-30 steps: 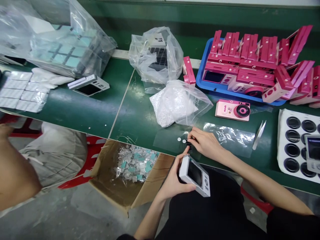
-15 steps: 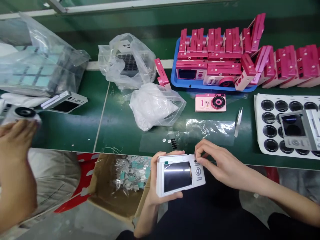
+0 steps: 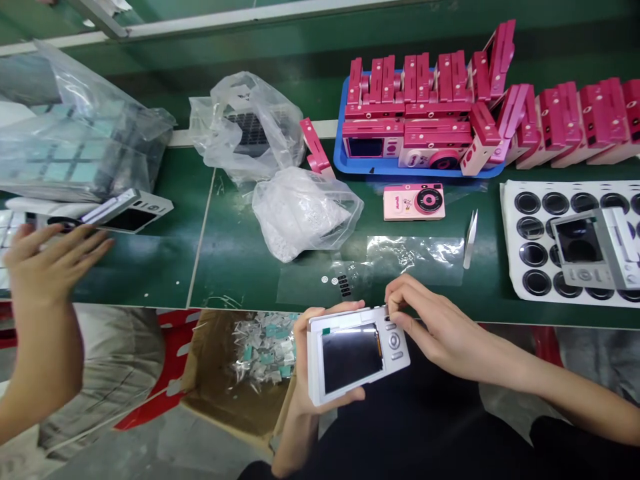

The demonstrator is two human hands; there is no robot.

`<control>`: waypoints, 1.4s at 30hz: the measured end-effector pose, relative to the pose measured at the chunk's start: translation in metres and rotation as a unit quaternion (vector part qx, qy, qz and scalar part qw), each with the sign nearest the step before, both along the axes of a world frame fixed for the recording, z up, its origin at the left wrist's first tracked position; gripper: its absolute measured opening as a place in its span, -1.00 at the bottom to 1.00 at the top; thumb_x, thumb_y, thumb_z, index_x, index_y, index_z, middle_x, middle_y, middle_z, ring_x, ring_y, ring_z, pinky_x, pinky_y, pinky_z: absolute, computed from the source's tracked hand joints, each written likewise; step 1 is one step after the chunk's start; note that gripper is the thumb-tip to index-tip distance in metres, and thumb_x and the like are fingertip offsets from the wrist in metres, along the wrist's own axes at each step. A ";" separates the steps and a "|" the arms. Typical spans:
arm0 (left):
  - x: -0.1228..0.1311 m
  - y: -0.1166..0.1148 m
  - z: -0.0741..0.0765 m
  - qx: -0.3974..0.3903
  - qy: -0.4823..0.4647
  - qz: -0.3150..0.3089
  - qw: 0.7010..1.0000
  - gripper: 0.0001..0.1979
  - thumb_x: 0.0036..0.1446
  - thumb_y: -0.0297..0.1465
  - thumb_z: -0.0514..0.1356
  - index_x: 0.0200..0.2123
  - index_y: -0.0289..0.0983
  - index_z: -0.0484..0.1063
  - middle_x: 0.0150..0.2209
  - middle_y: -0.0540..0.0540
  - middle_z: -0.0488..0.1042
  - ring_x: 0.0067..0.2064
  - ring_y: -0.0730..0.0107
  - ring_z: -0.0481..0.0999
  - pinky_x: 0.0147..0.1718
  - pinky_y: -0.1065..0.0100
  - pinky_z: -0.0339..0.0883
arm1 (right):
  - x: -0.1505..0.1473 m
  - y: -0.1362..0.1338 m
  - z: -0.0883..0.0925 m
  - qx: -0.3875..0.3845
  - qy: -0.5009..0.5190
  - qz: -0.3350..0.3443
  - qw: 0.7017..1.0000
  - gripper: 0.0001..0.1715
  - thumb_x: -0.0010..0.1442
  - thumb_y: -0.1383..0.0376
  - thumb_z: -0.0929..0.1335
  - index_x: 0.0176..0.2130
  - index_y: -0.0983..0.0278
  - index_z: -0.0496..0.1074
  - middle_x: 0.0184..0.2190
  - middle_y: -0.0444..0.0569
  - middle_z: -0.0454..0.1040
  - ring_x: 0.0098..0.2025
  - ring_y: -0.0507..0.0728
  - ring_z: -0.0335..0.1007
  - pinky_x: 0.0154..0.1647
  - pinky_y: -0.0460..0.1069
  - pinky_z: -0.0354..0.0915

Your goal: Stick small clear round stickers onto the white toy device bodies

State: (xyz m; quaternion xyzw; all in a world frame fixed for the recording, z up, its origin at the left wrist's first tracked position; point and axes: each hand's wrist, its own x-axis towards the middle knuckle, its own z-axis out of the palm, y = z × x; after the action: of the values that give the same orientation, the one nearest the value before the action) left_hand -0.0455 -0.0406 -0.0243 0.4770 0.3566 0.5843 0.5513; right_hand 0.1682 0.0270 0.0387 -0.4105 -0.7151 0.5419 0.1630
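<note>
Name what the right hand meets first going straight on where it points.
Likely the silver, rectangular, dark-screened camera; the right hand seems to touch its upper right corner.

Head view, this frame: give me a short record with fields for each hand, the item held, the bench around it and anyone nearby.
Left hand: grips a silver camera by its side
Item held: screen faces up, slightly tilted
Right hand: fingers at the camera's upper corner, beside the buttons; whether they pinch anything is unclear
Near the hands: small black pieces, tweezers, pink camera
Back: blue tray with pink cameras
Below bench edge: cardboard box
Nearby person: a co-worker's hand, at far left
</note>
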 end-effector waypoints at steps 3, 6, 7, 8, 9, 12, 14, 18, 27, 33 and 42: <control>-0.001 -0.002 0.000 0.003 0.002 -0.007 1.000 -0.09 -0.14 -0.20 0.51 0.22 -0.05 0.11 0.17 -0.20 0.42 0.18 0.02 0.45 0.11 0.07 0.41 | 0.000 0.001 0.003 0.003 -0.022 0.024 0.999 -0.84 0.43 0.31 0.14 -0.25 0.20 0.17 -0.16 -0.04 0.33 -0.26 0.04 0.29 -0.23 0.01 0.28; -0.001 -0.004 0.000 -0.006 0.006 0.000 1.000 -0.11 -0.13 -0.19 0.51 0.21 -0.05 0.13 0.16 -0.18 0.43 0.19 0.03 0.45 0.13 0.08 0.40 | 0.002 0.003 0.004 0.003 -0.044 0.060 0.997 -0.86 0.42 0.31 0.15 -0.24 0.21 0.19 -0.16 -0.05 0.33 -0.30 0.03 0.29 -0.26 0.01 0.27; -0.001 -0.004 0.000 -0.006 0.009 0.002 1.000 -0.11 -0.14 -0.19 0.51 0.21 -0.04 0.14 0.16 -0.18 0.43 0.19 0.03 0.45 0.13 0.09 0.41 | 0.003 0.004 0.004 0.005 -0.048 0.069 0.996 -0.86 0.43 0.30 0.16 -0.24 0.22 0.20 -0.16 -0.05 0.33 -0.30 0.03 0.29 -0.26 0.01 0.28; -0.001 -0.004 0.000 -0.004 0.013 0.002 1.000 -0.11 -0.14 -0.19 0.51 0.21 -0.04 0.14 0.16 -0.18 0.43 0.19 0.03 0.45 0.12 0.09 0.41 | 0.004 0.006 0.004 0.007 -0.047 0.076 0.996 -0.86 0.43 0.28 0.16 -0.23 0.22 0.21 -0.15 -0.04 0.33 -0.29 0.04 0.30 -0.24 0.01 0.29; -0.001 -0.003 0.001 -0.002 0.017 0.002 1.000 -0.11 -0.14 -0.19 0.51 0.21 -0.04 0.14 0.15 -0.19 0.44 0.18 0.02 0.46 0.12 0.08 0.42 | 0.006 0.008 0.003 0.008 -0.043 0.081 0.996 -0.85 0.43 0.27 0.16 -0.22 0.23 0.23 -0.14 -0.04 0.33 -0.26 0.04 0.32 -0.20 0.02 0.30; 0.001 -0.001 0.001 0.009 0.032 0.004 0.999 -0.13 -0.15 -0.19 0.51 0.20 -0.04 0.17 0.12 -0.19 0.46 0.15 -0.02 0.49 0.10 0.05 0.44 | 0.011 0.018 -0.001 -0.004 0.003 0.083 0.997 -0.89 0.39 0.28 0.23 -0.21 0.24 0.29 -0.14 -0.05 0.36 -0.16 0.06 0.35 -0.08 0.03 0.32; 0.002 0.001 0.001 0.014 0.036 0.004 0.999 -0.13 -0.17 -0.20 0.52 0.18 -0.04 0.19 0.10 -0.19 0.48 0.13 -0.08 0.51 0.08 -0.01 0.45 | 0.015 0.024 -0.004 -0.051 0.046 0.072 0.995 -0.91 0.32 0.30 0.32 -0.15 0.24 0.33 -0.16 -0.07 0.39 -0.14 0.05 0.37 -0.04 0.02 0.33; 0.007 0.004 0.000 0.023 0.045 -0.004 0.999 -0.11 -0.20 -0.19 0.53 0.17 -0.01 0.17 0.09 -0.20 0.48 0.12 -0.15 0.51 0.07 -0.11 0.42 | 0.021 0.029 -0.012 -0.174 0.095 0.036 0.979 -0.67 0.21 0.26 0.41 -0.02 0.26 0.38 -0.21 -0.10 0.46 -0.21 0.02 0.42 -0.10 0.00 0.37; 0.014 0.011 -0.002 0.076 0.068 -0.007 0.995 -0.12 -0.14 -0.29 0.52 0.18 -0.04 0.13 0.20 -0.21 0.39 0.21 -0.02 0.43 0.16 -0.01 0.36 | 0.019 0.022 -0.029 -0.215 0.154 -0.051 0.963 -0.73 0.16 0.17 0.44 -0.18 0.26 0.45 -0.26 -0.09 0.49 -0.24 0.04 0.43 -0.24 -0.04 0.36; 0.012 0.010 -0.003 0.042 0.118 0.038 0.991 -0.18 -0.10 -0.24 0.50 0.15 -0.12 0.14 0.19 -0.29 0.39 0.16 0.00 0.47 0.09 0.04 0.39 | 0.021 0.024 -0.024 -0.181 0.170 -0.088 0.965 -0.71 0.18 0.18 0.42 -0.12 0.28 0.50 -0.30 -0.09 0.50 -0.25 0.04 0.44 -0.16 0.00 0.35; -0.010 0.017 -0.018 -0.106 0.007 -0.086 0.991 -0.09 -0.16 -0.04 0.47 0.22 -0.10 0.16 0.27 -0.30 0.28 0.24 -0.12 0.37 0.15 -0.04 0.29 | 0.019 0.036 -0.007 -0.070 0.094 -0.080 0.990 -0.71 0.27 0.21 0.33 -0.07 0.27 0.51 -0.21 -0.02 0.51 -0.27 0.04 0.41 -0.35 -0.08 0.35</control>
State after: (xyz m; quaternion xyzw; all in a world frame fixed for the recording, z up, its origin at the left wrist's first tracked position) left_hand -0.0555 -0.0235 -0.0426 0.4485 0.3779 0.4901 0.6449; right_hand 0.1874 0.0627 0.0320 -0.4242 -0.6216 0.6120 0.2433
